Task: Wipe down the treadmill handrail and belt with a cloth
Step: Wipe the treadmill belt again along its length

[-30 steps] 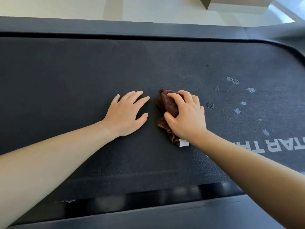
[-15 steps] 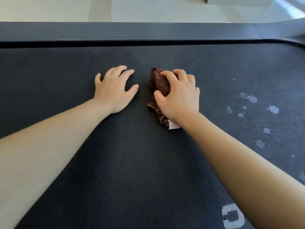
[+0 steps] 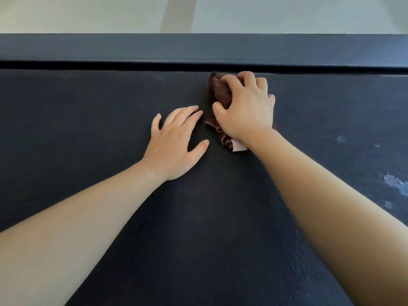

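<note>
Belt-wiping is the step in hand. On the dark belt (image 3: 198,239) the left hand (image 3: 174,142) lies flat, fingers straight, bracing. Just beyond, the right hand (image 3: 245,111) clutches the bunched brown cloth (image 3: 219,89), pressed to the belt near its far edge. Next, probably: sweep right toward the pale marks (image 3: 395,183).
</note>
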Demonstrator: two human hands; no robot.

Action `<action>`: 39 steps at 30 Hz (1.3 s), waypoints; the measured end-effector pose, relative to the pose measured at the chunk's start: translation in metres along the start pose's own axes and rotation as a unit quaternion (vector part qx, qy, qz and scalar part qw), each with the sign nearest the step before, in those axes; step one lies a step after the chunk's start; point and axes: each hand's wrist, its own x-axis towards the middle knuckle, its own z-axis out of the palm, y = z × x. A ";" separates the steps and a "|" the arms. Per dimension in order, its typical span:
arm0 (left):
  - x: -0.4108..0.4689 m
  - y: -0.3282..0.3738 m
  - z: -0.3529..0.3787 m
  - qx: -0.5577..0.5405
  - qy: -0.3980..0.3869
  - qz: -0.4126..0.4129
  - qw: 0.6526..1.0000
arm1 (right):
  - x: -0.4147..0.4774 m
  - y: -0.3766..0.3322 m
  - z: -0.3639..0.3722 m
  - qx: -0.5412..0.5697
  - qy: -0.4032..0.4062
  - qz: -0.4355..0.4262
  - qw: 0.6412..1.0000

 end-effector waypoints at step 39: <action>-0.182 0.088 0.001 0.046 -0.083 0.055 0.994 | -0.253 0.057 -0.104 0.036 -0.032 -0.041 0.998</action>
